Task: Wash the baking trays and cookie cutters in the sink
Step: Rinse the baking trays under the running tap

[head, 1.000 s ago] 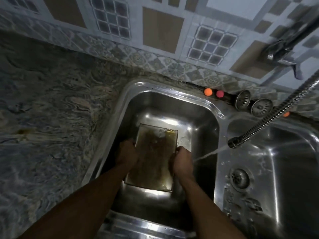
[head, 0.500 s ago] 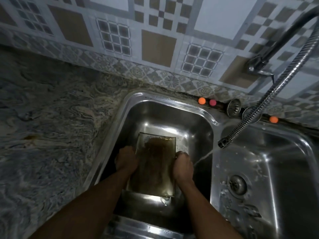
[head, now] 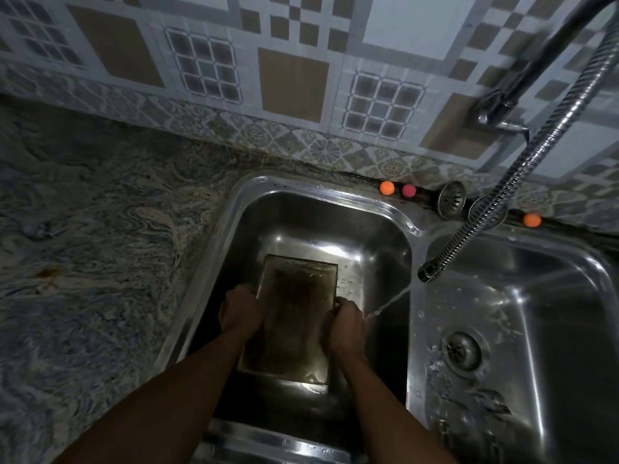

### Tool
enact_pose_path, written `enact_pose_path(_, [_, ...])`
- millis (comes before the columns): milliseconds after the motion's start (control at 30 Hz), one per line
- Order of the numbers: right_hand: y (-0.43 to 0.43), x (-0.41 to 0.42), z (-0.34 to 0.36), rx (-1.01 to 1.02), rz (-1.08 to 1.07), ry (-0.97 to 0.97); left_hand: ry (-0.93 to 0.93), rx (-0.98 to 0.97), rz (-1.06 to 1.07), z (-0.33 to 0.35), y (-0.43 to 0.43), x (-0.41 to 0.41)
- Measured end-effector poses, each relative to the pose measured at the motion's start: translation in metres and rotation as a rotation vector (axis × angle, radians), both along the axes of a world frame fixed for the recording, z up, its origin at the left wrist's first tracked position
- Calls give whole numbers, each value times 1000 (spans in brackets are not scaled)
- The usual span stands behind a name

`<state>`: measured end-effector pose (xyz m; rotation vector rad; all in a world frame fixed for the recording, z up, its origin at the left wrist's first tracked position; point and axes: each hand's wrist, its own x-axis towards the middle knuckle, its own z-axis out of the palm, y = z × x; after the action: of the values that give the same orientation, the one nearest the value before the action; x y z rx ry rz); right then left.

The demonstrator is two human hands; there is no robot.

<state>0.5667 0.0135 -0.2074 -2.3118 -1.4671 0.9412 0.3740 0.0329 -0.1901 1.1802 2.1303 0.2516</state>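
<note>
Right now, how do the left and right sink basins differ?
The left basin holds the baking tray, gripped at its sides by the left hand and right hand; the right basin shows no tray and a bare drain. The stream from the hose nozzle falls into the left basin, not the right basin. Both are shiny steel.

Visible body: left hand [head: 239,311] and right hand [head: 345,326], both bare. Same for left forearm [head: 160,406] and right forearm [head: 385,406], uncovered down to the bottom frame edge. Dim light, finer detail unreadable.
</note>
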Motion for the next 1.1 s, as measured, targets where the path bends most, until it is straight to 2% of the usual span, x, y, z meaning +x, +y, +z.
enact_pose_path(233, [0,-3,0,26,-62,80,20,4,-2,-4,-3,3])
enact_pose_path(400, [2,-4,0,144,-87,186,-7,49,28,-8,-4,2])
enact_pose_path(567, [5,-4,6,224,-173,242,-119,146,170,-8,-5,8])
enact_pose_path(733, [9,0,8,247,-208,233,-191,169,128,-3,-3,10])
enact_pose_path(867, [11,9,25,292,-244,267,-332,229,109,6,-3,14])
enact_pose_path(1100, [-1,58,81,382,-376,325,-526,258,-104,34,-1,61])
